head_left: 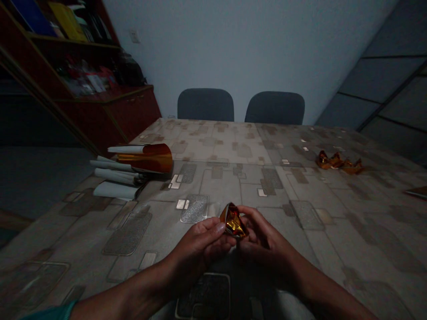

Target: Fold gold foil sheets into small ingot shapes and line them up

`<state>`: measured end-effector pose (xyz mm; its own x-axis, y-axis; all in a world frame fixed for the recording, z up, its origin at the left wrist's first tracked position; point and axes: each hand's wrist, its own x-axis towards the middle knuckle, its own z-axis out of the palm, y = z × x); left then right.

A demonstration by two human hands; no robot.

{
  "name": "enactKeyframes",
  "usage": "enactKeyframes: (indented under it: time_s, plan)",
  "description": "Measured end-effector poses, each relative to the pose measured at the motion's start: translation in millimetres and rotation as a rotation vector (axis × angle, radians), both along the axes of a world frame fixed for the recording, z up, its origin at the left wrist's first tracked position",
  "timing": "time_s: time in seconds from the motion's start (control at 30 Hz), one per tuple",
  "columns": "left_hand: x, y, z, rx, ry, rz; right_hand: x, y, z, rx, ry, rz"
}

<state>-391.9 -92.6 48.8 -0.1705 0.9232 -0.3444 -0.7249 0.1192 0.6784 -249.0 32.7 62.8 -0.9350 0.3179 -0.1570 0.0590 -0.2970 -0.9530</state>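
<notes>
Between my two hands, above the near part of the table, is a small folded piece of shiny gold foil paper (235, 223), shaped like an ingot or little boat. My left hand (205, 240) pinches its left side, thumb on top and fingers curled beneath. On the other side my right hand (258, 233) has its fingers bent round the right edge; part of that grip is in shadow. Similar folded gold foil pieces (338, 162) sit in a row at the right of the table. A stack of curled gold-and-white paper sheets (147, 160) lies at the left.
A patterned cloth covers the table (230, 178). Two grey chairs (206, 104) stand behind its far edge, against a pale wall. To the left rises a reddish wooden cabinet (130, 111) with filled shelves. A dark flat item (416, 192) shows at the right edge.
</notes>
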Motion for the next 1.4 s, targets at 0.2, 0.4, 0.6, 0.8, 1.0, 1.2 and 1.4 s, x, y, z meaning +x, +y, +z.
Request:
enactKeyframes:
  time_s: [0.2,0.4,0.6,0.8,1.0,1.2,1.4]
  plan:
    - [5.0,-0.6,-0.1,-0.019,0.105,-0.026,-4.8,-3.8,10.5,0.157,-0.052,-0.065]
    - [10.2,-0.9,-2.4,-0.013,0.208,-0.031,-5.8,-3.5,14.4,0.319,-0.103,-0.103]
    - [9.9,-0.3,1.3,0.018,0.257,-0.028,-3.5,0.5,10.8,0.359,-0.056,-0.082]
    - [3.9,0.4,-2.7,0.026,0.253,0.026,0.8,4.2,16.1,0.233,-0.056,-0.041]
    - [5.2,-1.9,-6.6,0.004,0.311,0.014,-1.6,4.4,16.0,0.426,-0.064,-0.003]
    - [4.5,0.4,-6.1,0.027,0.314,-0.02,2.4,6.8,16.7,0.332,-0.073,-0.045]
    - [-1.1,2.7,-6.2,0.005,0.436,0.161,4.4,13.8,14.8,0.437,-0.106,-0.078]
